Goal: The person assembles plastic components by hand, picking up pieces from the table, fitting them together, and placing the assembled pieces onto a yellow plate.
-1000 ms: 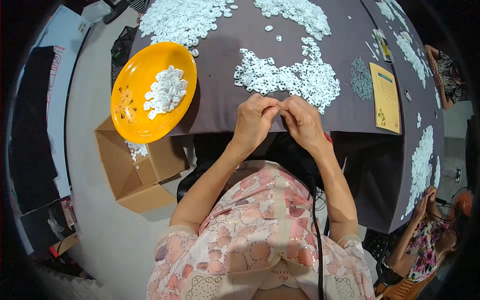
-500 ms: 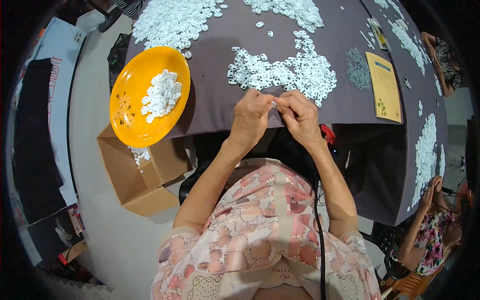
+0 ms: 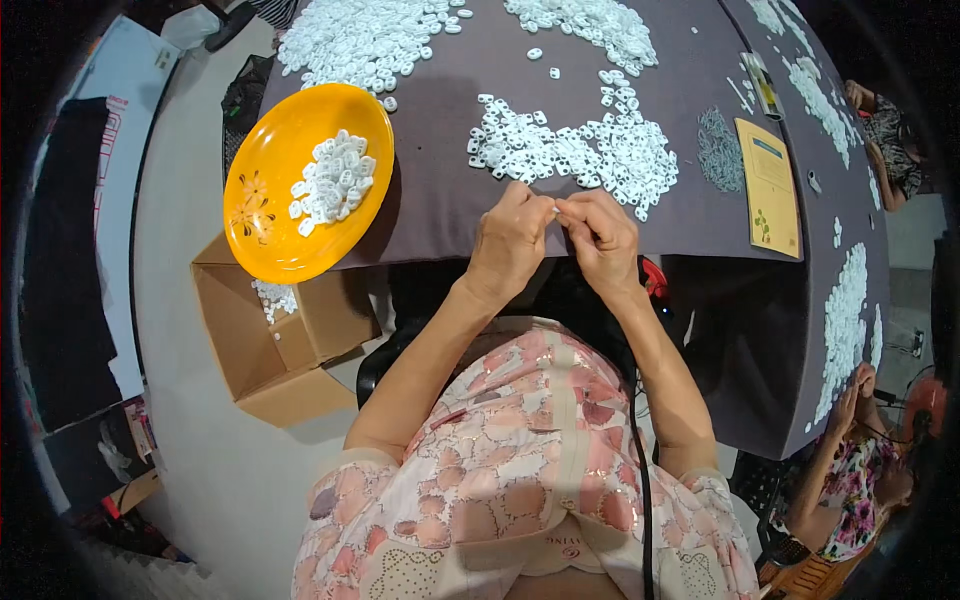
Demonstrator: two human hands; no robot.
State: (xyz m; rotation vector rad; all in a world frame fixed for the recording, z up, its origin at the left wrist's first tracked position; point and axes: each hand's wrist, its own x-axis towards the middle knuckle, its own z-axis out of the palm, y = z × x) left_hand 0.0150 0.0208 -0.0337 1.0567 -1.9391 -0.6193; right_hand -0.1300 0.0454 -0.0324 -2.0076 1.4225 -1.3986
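Observation:
My left hand (image 3: 508, 242) and my right hand (image 3: 603, 244) meet at the table's front edge, fingertips pinched together. Between them shows a bit of a small white plastic piece (image 3: 556, 211), mostly covered by the fingers. Just beyond lies a heap of small white plastic pieces with dark square openings (image 3: 632, 160). To the left, a yellow oval dish (image 3: 262, 135) with a flower print holds a mound of white oval plastic pieces (image 3: 340, 178). Right of the heap is a pile of tiny grey parts (image 3: 718, 152).
Larger heaps of white pieces (image 3: 365, 40) cover the far side of the dark tablecloth (image 3: 430, 120). A yellow booklet (image 3: 768, 185) lies at the right. Below the dish stands an open cardboard box (image 3: 230, 330). Other people work along the right-hand table; one person's hands (image 3: 855, 395) are near a white heap.
My hands stay pinched together over nearly the same spot, with small finger shifts. The whole view has moved slightly, so the table and dish appear a little displaced.

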